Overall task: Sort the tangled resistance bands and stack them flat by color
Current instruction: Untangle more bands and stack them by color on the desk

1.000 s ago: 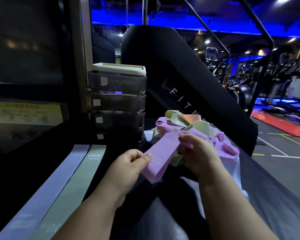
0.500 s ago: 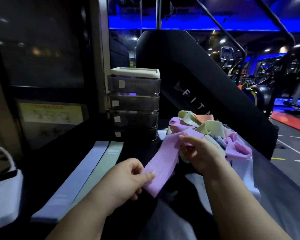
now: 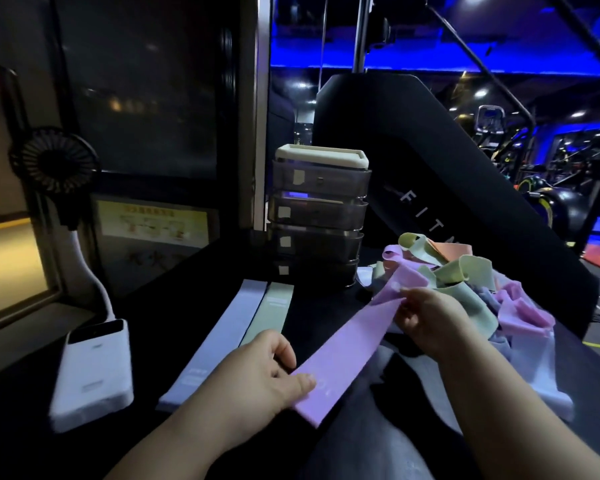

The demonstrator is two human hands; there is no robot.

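Two hands hold one pink band (image 3: 343,351) stretched flat between them, nearest the camera and in front of the drawer stack (image 3: 319,216). The left hand (image 3: 257,375) pinches the band's near end, thumb on top and fingers curled beneath. The right hand (image 3: 433,323) pinches the far end, fingertips closed on a fold, so the strip slants up toward the right of the drawer stack.

Just left of the pink band, a lavender band (image 3: 219,344) and a pale green band (image 3: 274,313) lie flat side by side on the dark tabletop (image 3: 174,299), long edges touching, their far ends close to the foot of the drawer stack. Further left of the drawer stack, a white power bank (image 3: 94,372) lies on the tabletop, with a white stalk rising from it to a small black fan (image 3: 54,164).

Right of the drawer stack sits the heap of bands (image 3: 465,282), with pink, pale green, orange and lavender loops tangled together; the far end of the pink band runs into its near edge. The drawer stack itself is four smoky tiers under a pale lid. Behind and right of it slopes a black machine (image 3: 447,161) with white letters.
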